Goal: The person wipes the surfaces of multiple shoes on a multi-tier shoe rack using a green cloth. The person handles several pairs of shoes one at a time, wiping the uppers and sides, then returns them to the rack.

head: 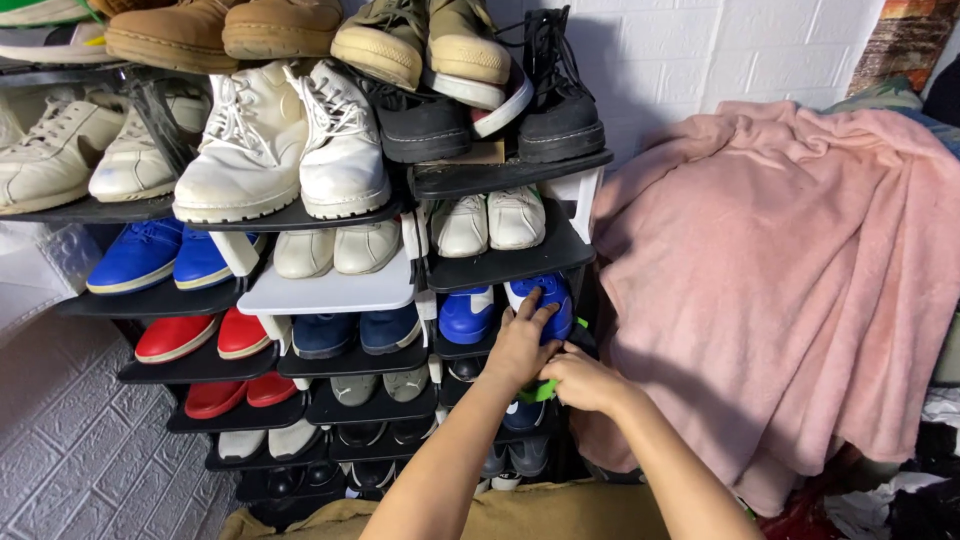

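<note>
Blue shoe (546, 300) | left hand (520, 345) flat on it | right hand (585, 382) pinching green item (540, 392)

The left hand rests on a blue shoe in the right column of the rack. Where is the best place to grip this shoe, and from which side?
Probably at the toe cap of the blue shoe, from the front. The toe points out of the shoe rack toward the viewer, while the heel is hidden under the shelf above. The left hand already lies there; fingers over the top and thumb beneath seem suitable. The right hand is lower, by something green.
</note>
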